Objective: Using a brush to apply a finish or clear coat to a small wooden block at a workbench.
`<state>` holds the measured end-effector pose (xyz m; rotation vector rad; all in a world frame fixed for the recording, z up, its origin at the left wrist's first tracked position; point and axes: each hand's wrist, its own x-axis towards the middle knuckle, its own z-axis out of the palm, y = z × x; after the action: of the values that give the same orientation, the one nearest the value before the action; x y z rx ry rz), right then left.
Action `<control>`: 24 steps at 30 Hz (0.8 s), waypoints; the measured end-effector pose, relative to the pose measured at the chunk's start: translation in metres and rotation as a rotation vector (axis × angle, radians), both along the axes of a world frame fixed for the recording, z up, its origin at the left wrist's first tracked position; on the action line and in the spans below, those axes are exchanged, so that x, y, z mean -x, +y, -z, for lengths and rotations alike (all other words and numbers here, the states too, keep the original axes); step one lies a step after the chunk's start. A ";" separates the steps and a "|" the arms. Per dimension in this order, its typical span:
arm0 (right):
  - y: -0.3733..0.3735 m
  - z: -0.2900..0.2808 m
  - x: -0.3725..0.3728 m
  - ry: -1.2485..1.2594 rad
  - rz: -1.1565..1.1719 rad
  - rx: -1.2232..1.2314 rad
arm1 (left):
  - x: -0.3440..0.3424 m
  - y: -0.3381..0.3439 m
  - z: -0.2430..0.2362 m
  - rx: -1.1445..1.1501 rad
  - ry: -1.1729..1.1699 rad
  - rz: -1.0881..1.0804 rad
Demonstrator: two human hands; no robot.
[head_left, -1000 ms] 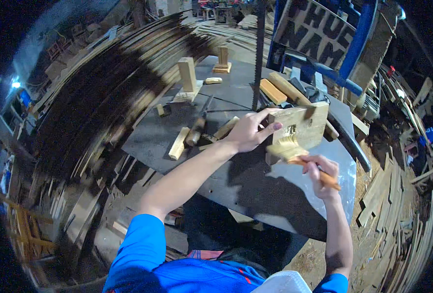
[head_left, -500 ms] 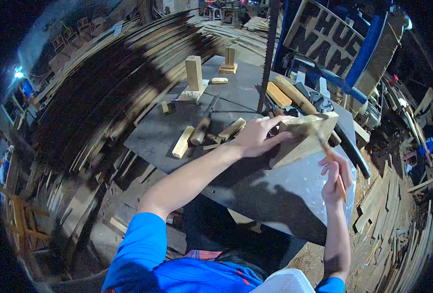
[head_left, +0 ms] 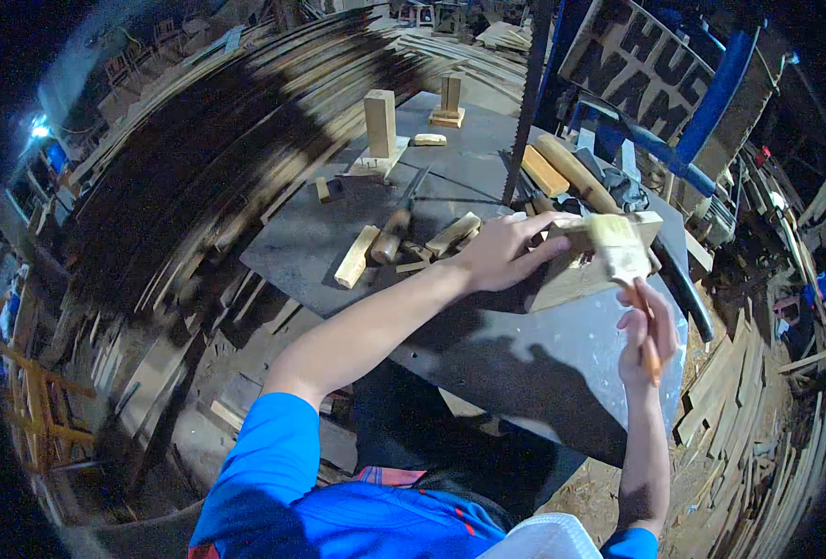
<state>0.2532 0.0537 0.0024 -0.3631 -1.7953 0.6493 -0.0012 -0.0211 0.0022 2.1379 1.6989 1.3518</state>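
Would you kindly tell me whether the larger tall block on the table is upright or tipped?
Upright: the larger tall block stands on end, its long sides rising from a pale base.

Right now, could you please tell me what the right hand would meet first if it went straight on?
Beyond the right hand and its brush, probably the wooden board, though depth is hard to judge.

We see a tan board (head_left: pixel 565 284) and a brush (head_left: pixel 626 265) with cream bristles (head_left: pixel 610 231) and orange handle (head_left: pixel 652 360). Lower left, the sleeve (head_left: pixel 262 455) is blue.
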 end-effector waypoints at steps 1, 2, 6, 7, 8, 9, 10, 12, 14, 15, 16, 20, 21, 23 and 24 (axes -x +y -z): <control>0.001 -0.001 0.001 -0.098 -0.021 -0.156 | -0.002 -0.002 -0.001 0.010 -0.073 0.049; 0.000 -0.002 0.002 -0.196 -0.040 -0.314 | -0.002 0.000 0.000 0.010 -0.075 0.050; -0.001 -0.002 -0.002 -0.496 -0.355 -0.311 | 0.001 0.005 0.005 -0.004 -0.156 0.060; 0.000 -0.002 -0.005 -0.497 -0.336 -0.294 | 0.002 0.007 0.007 -0.017 -0.154 0.058; 0.002 0.000 -0.006 -0.496 -0.338 -0.293 | 0.002 0.006 0.006 -0.029 -0.150 0.053; 0.003 0.003 -0.007 -0.330 -0.194 -0.231 | 0.002 0.005 0.005 -0.028 -0.149 0.052; 0.004 0.006 -0.008 -0.165 -0.050 -0.166 | 0.003 0.005 0.004 -0.022 -0.137 0.057; 0.002 0.001 0.000 -0.060 0.120 -0.045 | 0.000 0.002 0.001 -0.012 -0.128 0.062; 0.008 0.005 -0.007 -0.205 0.022 0.064 | -0.004 -0.003 -0.002 0.060 -0.056 0.039; 0.008 0.007 -0.009 -0.205 0.025 0.066 | -0.005 -0.006 -0.008 0.102 -0.070 0.055; 0.005 0.006 -0.009 -0.230 -0.017 -0.001 | -0.004 -0.003 -0.005 0.104 -0.069 0.057; 0.004 -0.004 -0.013 -0.514 -0.321 -0.155 | 0.000 0.005 0.004 -0.033 -0.105 0.060; -0.004 -0.006 -0.006 -0.527 -0.343 -0.166 | 0.000 0.006 0.005 -0.012 -0.136 0.050; -0.002 -0.004 -0.009 -0.530 -0.318 -0.080 | -0.001 0.006 0.007 -0.041 -0.113 -0.003; -0.001 -0.003 -0.009 -0.537 -0.296 0.002 | -0.001 0.006 0.007 -0.038 -0.110 -0.001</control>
<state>0.2627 0.0526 0.0055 -0.2909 -2.3903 0.8120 -0.0001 -0.0147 -0.0051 2.0403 1.6464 1.4844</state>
